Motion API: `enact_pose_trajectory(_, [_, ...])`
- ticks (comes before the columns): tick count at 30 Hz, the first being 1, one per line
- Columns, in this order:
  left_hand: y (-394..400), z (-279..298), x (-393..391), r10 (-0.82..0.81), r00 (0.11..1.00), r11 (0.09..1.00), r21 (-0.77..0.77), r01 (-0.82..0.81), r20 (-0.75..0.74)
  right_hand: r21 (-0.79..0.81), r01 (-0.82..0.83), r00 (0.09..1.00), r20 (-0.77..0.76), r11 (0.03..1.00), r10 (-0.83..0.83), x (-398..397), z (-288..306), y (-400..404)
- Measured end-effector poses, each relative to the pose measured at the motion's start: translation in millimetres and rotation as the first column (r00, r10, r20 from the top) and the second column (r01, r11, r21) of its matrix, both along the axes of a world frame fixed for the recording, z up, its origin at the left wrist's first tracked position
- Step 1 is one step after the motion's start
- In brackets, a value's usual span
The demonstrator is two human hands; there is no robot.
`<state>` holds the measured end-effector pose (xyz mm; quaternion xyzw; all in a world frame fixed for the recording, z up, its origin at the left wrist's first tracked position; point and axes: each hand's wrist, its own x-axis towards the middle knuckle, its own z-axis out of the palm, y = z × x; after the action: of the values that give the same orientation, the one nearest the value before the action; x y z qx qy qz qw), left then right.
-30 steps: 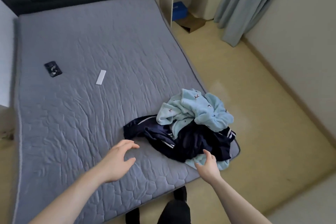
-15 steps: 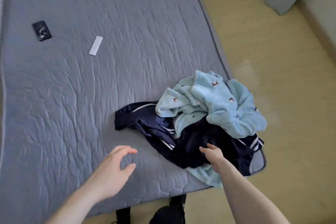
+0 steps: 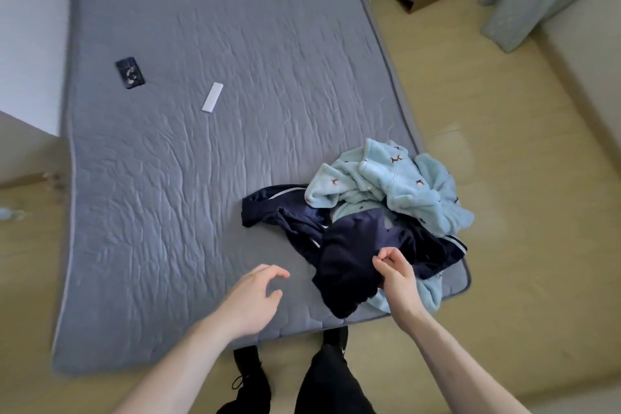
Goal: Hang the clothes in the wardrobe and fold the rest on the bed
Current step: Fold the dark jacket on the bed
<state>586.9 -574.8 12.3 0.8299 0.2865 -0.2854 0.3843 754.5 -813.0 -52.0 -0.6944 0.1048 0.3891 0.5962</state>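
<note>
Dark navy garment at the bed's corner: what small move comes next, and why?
Probably lift it clear of the pile. The right hand already pinches the dark navy garment, which lies tangled with the fluffy light blue fleece garment, while the left hand hovers open over the grey quilted mattress, free to take a second edge.

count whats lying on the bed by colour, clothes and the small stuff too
Dark navy: 2, the plain navy garment that the right hand pinches, and the white-striped navy garment under it
Light blue: 1, the fleece garment; it may be more than one piece, the heap hides that
Black: 1, the phone
White: 1, the flat white bar
Total: 5
</note>
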Motion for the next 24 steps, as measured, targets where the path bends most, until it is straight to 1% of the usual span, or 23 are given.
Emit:
enact_pose_trajectory(2, [-3.6,21.7,-10.8,-0.06,0.997,0.997,-0.038,0.062,0.045,0.151,-0.043,0.999,0.035,0.988,0.038,-25.1,57.3,10.3])
enact_pose_trajectory(4, [-2.7,44.0,-25.2,-0.081,0.991,0.991,-0.096,0.092,0.105,0.27,-0.082,0.996,0.053,0.959,0.071,-50.7,110.2,25.4])
enact_pose_trajectory(6, [6.9,65.6,-42.2,-0.041,0.989,0.988,-0.144,0.062,0.142,0.341,-0.117,0.993,0.06,0.933,0.103,-77.6,153.6,41.6])
enact_pose_trajectory(8, [23.8,83.9,-63.0,0.035,0.989,0.974,-0.225,-0.001,0.144,0.394,-0.153,0.988,0.076,0.906,0.134,-105.7,185.8,58.1])
enact_pose_trajectory(10, [45.7,98.0,-88.9,0.098,0.983,0.95,-0.308,-0.047,0.154,0.434,-0.187,0.982,0.087,0.881,0.166,-133.1,209.3,76.3])
enact_pose_trajectory(12, [69.9,106.7,-118.2,0.139,0.977,0.936,-0.345,-0.077,0.16,0.464,-0.194,0.981,0.093,0.864,0.17,-156.7,230.1,94.6])
enact_pose_trajectory(13, [81.9,109.8,-135.4,0.134,0.975,0.94,-0.334,-0.069,0.177,0.487,-0.172,0.985,0.085,0.856,0.15,-167.0,240.3,105.6])
enact_pose_trajectory(14, [91.4,112.2,-154.6,0.098,0.973,0.957,-0.289,-0.033,0.211,0.513,-0.131,0.991,0.062,0.848,0.116,-176.3,249.5,116.4])
enact_pose_trajectory(16, [100.5,114.8,-194.5,-0.034,0.951,0.992,-0.102,0.069,0.309,0.566,-0.036,0.999,0.0,0.824,0.044,-192.4,263.7,139.1])
enact_pose_trajectory(17, [97.8,114.7,-212.3,-0.082,0.925,0.996,-0.009,0.092,0.372,0.593,-0.003,0.999,-0.03,0.805,0.026,-200.1,269.8,149.3])
enact_pose_trajectory(18, [92.5,114.5,-228.0,-0.093,0.892,0.996,0.049,0.08,0.442,0.617,0.016,0.998,-0.055,0.787,0.022,-207.9,275.7,159.5])
enact_pose_trajectory(19, [85.7,115.0,-240.9,-0.068,0.858,0.997,0.063,0.042,0.509,0.637,0.023,0.997,-0.077,0.771,0.033,-215.5,280.6,169.1])
enact_pose_trajectory(21, [77.7,119.6,-255.9,0.038,0.777,0.995,0.047,-0.087,0.628,0.653,0.006,0.991,-0.103,0.757,0.081,-228.7,288.4,186.0])
enact_pose_trajectory(22, [79.4,124.0,-260.4,0.094,0.74,0.985,0.043,-0.164,0.666,0.645,-0.003,0.991,-0.103,0.764,0.09,-232.7,291.6,193.1])
enact_pose_trajectory(24, [92.8,140.4,-267.2,0.217,0.708,0.953,0.011,-0.302,0.672,0.589,0.011,0.996,-0.077,0.808,0.042,-234.4,294.6,206.1])
